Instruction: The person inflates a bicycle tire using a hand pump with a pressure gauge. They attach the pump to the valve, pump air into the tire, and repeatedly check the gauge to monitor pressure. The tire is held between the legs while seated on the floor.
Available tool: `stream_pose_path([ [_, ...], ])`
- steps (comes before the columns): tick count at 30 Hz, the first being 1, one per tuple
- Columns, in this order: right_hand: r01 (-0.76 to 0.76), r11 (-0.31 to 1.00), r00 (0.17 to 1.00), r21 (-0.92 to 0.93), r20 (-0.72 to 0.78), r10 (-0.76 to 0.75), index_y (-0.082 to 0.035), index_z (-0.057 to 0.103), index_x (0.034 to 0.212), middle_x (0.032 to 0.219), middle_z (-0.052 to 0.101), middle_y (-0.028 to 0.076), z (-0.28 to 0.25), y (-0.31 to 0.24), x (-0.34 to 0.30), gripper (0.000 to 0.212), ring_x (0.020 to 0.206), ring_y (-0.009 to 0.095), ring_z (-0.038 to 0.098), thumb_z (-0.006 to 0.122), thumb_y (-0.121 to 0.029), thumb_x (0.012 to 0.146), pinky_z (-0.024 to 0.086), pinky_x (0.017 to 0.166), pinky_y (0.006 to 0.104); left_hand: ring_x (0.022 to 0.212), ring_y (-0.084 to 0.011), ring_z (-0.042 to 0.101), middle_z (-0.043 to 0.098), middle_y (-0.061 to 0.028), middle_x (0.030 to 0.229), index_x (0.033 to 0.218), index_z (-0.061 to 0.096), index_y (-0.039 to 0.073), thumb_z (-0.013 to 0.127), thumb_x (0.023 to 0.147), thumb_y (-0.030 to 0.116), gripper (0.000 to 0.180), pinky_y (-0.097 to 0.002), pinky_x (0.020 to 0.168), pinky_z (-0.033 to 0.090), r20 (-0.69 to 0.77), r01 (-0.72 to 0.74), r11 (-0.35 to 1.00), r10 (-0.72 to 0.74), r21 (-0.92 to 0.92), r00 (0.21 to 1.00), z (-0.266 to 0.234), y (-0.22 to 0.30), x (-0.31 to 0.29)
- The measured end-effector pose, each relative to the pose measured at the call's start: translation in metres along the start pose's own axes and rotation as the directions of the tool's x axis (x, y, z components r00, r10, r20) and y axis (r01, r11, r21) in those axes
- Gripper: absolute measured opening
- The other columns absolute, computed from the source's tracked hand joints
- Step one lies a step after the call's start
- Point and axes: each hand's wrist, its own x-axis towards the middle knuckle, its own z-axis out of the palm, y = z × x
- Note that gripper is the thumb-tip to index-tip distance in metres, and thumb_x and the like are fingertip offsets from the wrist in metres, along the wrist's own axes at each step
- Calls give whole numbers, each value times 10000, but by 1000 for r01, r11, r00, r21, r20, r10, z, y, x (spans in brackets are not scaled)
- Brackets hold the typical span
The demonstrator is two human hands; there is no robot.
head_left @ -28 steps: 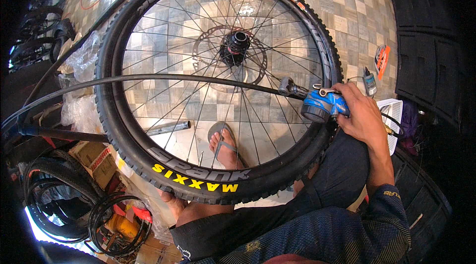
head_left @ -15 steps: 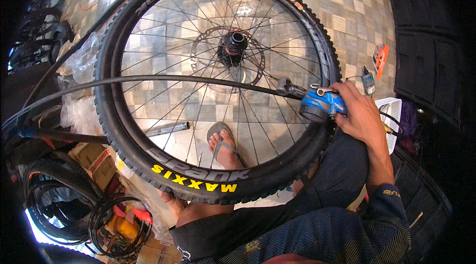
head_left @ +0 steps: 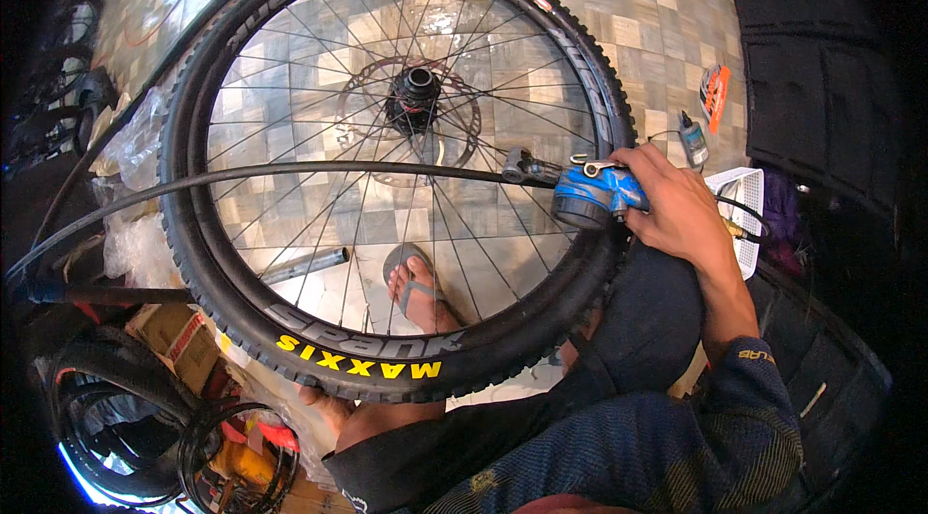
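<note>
My right hand [head_left: 674, 205] is closed around a blue tire inflator [head_left: 604, 193] with a round dark gauge and a metal lever, over the right side of the wheel. From its left end a black hose [head_left: 319, 169] runs across the wheel to the far left. A bicycle wheel [head_left: 590, 297] with a knobby black tire lies in front of me, near my legs. Its hub [head_left: 416, 89] and brake disc [head_left: 471, 128] show in the middle, among thin spokes. My left hand is out of view.
A white plastic basket [head_left: 742, 184], a small dark bottle [head_left: 693, 141] and an orange card [head_left: 716, 99] are at the right. Coiled black cables [head_left: 237, 461], a cardboard box [head_left: 174, 338] and a loose tire [head_left: 126, 369] crowd the lower left. My sandaled foot [head_left: 416, 287] shows through the spokes.
The whole view has shifted, so the wheel, inflator and hand appear further left. My right hand keeps its grip on the inflator, with little other change.
</note>
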Motion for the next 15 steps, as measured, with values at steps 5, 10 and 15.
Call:
stream_pose_path([
  [5, -11, 1000, 1000, -3, 12, 11, -97, 548, 1330, 1174, 619, 159, -2, -3, 2, 609, 956, 438, 674, 722, -139, 748, 537, 810, 534, 1470, -433, 359, 485, -271, 1530, 1458, 486, -83, 332, 1083, 545, 748, -492, 1242, 189, 35, -309, 934, 308, 180, 951, 4, -29, 1],
  [10, -23, 1000, 1000, -6, 20, 23, -96, 547, 1335, 1185, 619, 164, -1, -1, 1, 616, 955, 441, 676, 722, -140, 746, 538, 809, 535, 1465, -433, 364, 476, -273, 1536, 1463, 504, -35, 315, 1085, 536, 711, -500, 1239, 186, 95, -34, 999, 33, 9, 995, 6, -17, 7],
  [15, -20, 1000, 1000, -20, 15, 20, -96, 543, 1332, 1171, 618, 168, -1, -3, 1, 609, 941, 444, 676, 714, -144, 749, 532, 799, 541, 1472, -435, 352, 464, -264, 1549, 1456, 513, -39, 305, 1082, 551, 729, -505, 1240, 177, 123, -6, 1000, 6, 4, 992, -1, -12, 7],
])
